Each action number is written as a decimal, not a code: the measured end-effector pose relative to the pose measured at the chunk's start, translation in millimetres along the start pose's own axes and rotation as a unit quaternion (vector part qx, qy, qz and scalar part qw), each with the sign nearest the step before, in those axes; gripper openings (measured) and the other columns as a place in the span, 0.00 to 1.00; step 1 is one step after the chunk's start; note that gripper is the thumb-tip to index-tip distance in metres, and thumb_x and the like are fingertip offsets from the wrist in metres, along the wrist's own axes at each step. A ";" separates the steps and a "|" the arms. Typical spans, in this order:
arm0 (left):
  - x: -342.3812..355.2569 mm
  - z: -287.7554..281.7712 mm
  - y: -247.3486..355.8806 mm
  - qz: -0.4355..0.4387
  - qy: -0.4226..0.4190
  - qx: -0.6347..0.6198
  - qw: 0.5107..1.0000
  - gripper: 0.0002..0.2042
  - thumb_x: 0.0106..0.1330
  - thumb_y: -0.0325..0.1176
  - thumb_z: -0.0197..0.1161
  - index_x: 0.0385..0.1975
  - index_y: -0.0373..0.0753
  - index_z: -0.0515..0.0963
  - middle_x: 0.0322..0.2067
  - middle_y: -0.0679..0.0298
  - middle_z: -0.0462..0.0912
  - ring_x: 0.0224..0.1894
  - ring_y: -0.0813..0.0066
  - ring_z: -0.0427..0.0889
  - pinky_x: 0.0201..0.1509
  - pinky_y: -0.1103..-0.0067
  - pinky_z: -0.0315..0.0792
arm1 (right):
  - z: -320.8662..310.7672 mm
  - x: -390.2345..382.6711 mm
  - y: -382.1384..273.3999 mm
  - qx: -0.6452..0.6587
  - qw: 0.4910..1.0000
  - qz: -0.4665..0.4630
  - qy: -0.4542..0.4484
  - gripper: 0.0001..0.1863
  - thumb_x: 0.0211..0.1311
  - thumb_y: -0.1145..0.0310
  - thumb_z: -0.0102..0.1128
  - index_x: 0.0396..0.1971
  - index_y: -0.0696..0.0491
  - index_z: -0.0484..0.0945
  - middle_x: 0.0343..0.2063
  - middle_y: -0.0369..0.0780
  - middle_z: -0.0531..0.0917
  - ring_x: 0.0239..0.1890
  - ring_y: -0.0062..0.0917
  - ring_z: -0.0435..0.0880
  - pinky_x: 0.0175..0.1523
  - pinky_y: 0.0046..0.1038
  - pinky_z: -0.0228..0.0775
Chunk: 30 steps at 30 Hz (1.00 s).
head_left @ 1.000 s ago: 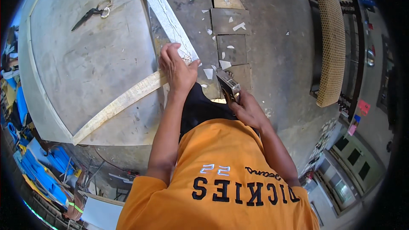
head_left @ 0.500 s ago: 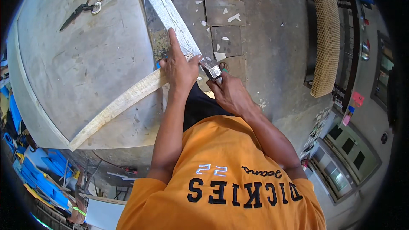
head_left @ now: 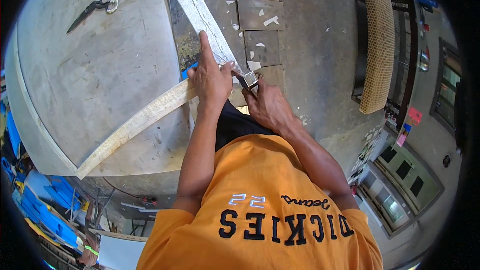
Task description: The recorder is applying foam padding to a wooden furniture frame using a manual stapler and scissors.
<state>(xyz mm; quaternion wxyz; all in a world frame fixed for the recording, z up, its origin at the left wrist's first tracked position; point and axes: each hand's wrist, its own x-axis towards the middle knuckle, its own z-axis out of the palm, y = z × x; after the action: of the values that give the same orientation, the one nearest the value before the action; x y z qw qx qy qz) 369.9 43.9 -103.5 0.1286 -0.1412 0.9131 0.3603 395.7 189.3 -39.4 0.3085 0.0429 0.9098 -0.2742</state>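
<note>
My left hand [head_left: 212,81] grips the corner of a pale frame, its index finger stretched along a whitish wrapped bar [head_left: 202,12] that runs up and away. A bare, curved wooden bar [head_left: 135,120] of the same frame leads from under this hand to the lower left. In my right hand [head_left: 272,106] is a staple gun [head_left: 250,79], dark with a squarish silver part, its nose against the near end of the wrapped bar beside my left thumb. My right fingers wrap its handle, mostly hidden. Blue material [head_left: 188,70] shows behind the left hand.
Scissors [head_left: 95,9] lie on the grey tabletop [head_left: 115,55] at left. White scraps [head_left: 254,65] litter the floor and brown floor panels [head_left: 260,15]. A patterned padded seat [head_left: 377,45] stands at the right, with a dark rack behind it. Blue material [head_left: 50,210] is piled at lower left.
The view has shifted slightly. My right hand and the staple gun have moved a little left and up, the tool tilting slightly. My left hand keeps its place on the frame.
</note>
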 end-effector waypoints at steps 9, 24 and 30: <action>-1.2 -4.4 -3.6 0.004 -0.002 -0.049 0.999 0.44 0.62 0.28 0.67 0.75 0.39 0.47 0.57 0.50 0.79 0.51 0.52 0.82 0.62 0.59 0.59 | 4.2 -11.5 21.6 0.068 0.998 0.001 0.016 0.11 0.60 0.69 0.58 0.36 0.61 0.77 0.25 0.51 0.84 0.25 0.47 0.79 0.32 0.42 0.72; -54.4 -6.5 -52.6 0.260 0.244 0.121 0.926 0.09 0.56 0.34 0.72 0.33 0.44 0.78 0.46 0.66 0.80 0.56 0.65 0.76 0.67 0.57 0.59 | -16.4 -101.5 118.4 0.181 0.977 0.108 0.035 0.11 0.60 0.71 0.59 0.39 0.62 0.78 0.26 0.45 0.82 0.23 0.31 0.71 0.31 0.32 0.67; -48.7 -2.6 -62.3 0.286 0.239 0.082 0.924 0.07 0.57 0.32 0.70 0.30 0.44 0.77 0.44 0.70 0.80 0.54 0.66 0.77 0.64 0.63 0.60 | -14.6 -90.4 128.9 0.158 0.985 0.052 0.042 0.13 0.62 0.69 0.60 0.41 0.63 0.78 0.25 0.42 0.81 0.23 0.26 0.71 0.30 0.29 0.66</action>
<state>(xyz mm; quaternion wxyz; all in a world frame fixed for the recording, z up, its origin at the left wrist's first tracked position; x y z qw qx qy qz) 436.5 6.5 -124.0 -0.1904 0.0549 0.9446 0.2615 492.5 314.2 -37.8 0.2732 0.1502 0.8638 -0.3958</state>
